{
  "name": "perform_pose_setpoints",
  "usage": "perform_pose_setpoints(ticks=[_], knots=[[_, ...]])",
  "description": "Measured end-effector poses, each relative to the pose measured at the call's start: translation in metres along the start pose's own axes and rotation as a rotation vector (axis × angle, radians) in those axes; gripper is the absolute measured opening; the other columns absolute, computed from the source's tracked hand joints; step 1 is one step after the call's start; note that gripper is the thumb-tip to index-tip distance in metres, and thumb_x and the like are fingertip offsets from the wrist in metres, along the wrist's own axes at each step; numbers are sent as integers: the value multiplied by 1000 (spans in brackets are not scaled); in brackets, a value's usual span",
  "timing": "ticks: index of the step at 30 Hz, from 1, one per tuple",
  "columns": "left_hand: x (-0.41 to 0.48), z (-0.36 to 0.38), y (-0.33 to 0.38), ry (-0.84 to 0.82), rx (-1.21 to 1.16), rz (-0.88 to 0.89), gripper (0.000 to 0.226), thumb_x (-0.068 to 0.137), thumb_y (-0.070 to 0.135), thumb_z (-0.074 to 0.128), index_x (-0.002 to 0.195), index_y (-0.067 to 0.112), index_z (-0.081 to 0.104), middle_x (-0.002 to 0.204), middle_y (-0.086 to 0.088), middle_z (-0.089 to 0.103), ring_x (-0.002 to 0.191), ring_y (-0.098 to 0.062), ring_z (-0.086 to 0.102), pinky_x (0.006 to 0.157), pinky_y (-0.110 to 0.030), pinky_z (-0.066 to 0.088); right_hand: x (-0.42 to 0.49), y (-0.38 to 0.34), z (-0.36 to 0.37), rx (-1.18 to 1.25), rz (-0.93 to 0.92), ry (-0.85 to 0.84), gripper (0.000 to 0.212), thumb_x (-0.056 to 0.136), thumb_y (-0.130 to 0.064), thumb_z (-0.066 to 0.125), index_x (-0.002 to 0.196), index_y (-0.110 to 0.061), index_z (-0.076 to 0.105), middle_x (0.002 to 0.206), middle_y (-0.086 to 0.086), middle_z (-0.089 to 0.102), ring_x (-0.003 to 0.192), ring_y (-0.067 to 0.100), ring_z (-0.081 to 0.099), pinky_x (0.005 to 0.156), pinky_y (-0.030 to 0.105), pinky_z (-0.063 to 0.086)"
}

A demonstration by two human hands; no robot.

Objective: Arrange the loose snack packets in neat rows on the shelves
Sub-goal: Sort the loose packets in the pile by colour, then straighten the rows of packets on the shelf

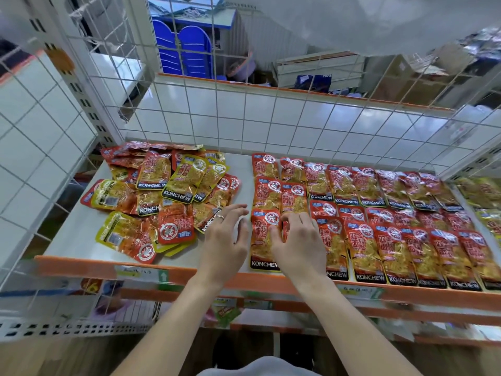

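Observation:
A loose heap of red and yellow snack packets lies on the left half of the white shelf. On the right half, red packets lie in neat overlapping rows. My right hand rests on the front packet of the leftmost row, fingers curled on its top edge. My left hand hovers just left of that packet, fingers spread and holding nothing, a ring on one finger.
A white wire grid fences the shelf's back and left side. An orange front lip with price tags edges the shelf. Yellow packets lie in the neighbouring bay at right. Lower shelves show below.

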State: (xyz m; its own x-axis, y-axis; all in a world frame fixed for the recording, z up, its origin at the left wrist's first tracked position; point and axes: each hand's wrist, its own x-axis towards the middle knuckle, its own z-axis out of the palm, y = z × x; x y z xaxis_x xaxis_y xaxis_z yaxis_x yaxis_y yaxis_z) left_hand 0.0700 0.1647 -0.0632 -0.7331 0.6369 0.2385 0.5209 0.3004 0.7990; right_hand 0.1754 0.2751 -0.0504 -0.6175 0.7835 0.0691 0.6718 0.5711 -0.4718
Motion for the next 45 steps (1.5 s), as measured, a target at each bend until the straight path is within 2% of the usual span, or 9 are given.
perform_pose_setpoints(ticks=[5,9,11,15,19,29,33,41,45], knots=[[-1,-1,2,-20,-5,22,24,100,20,51,116,11,66,126,4,63,111,-7,59,95,-12,42,2,5,-11,81,-103,35,31,94,-37,62,117,-17,61,114,-3,60,110,15,51,97,33,46],[0,5,12,-23,21,49,23,99,13,56,120,10,66,128,2,61,120,-11,53,99,-2,30,1,14,-29,72,-137,44,38,93,-38,63,126,-21,60,131,-5,57,126,14,47,108,35,39],[5,15,24,-43,46,115,24,98,14,57,120,10,66,129,2,60,122,-12,51,102,-3,28,0,27,-43,56,-115,76,41,93,-40,63,130,-22,59,137,-6,55,132,14,44,113,39,35],[19,51,63,-130,43,278,34,97,28,49,120,11,67,131,0,61,123,-18,54,103,-28,45,-5,67,-85,53,-9,181,45,94,-41,60,134,-22,57,143,-5,52,136,15,40,115,40,27],[19,96,113,-252,53,391,45,95,37,44,127,13,64,137,-2,58,126,-24,54,102,-45,48,-22,122,-131,73,101,248,52,92,-44,52,139,-22,53,148,-3,48,141,16,34,116,48,27],[-38,258,271,-443,70,624,47,96,42,43,132,18,61,142,-5,55,130,-29,51,104,-48,43,-100,305,-263,44,304,446,63,89,-57,41,143,-26,49,149,-1,47,142,21,35,111,58,31],[-78,325,342,-481,39,701,48,95,43,44,131,17,61,136,-7,58,125,-32,53,102,-45,44,-141,380,-315,-2,407,472,67,90,-63,38,148,-30,43,157,-7,36,147,19,26,116,57,23],[-142,415,436,-556,13,742,53,93,50,40,136,22,56,147,-2,49,136,-30,41,109,-48,35,-196,484,-384,-55,524,514,57,98,-50,50,151,-33,36,157,-11,33,148,17,20,115,58,21],[-153,451,461,-605,45,765,51,91,51,41,135,28,53,152,7,43,140,-24,35,111,-48,30,-204,519,-397,-63,557,534,56,97,-50,52,149,-33,38,158,-11,32,148,17,23,115,52,22]])
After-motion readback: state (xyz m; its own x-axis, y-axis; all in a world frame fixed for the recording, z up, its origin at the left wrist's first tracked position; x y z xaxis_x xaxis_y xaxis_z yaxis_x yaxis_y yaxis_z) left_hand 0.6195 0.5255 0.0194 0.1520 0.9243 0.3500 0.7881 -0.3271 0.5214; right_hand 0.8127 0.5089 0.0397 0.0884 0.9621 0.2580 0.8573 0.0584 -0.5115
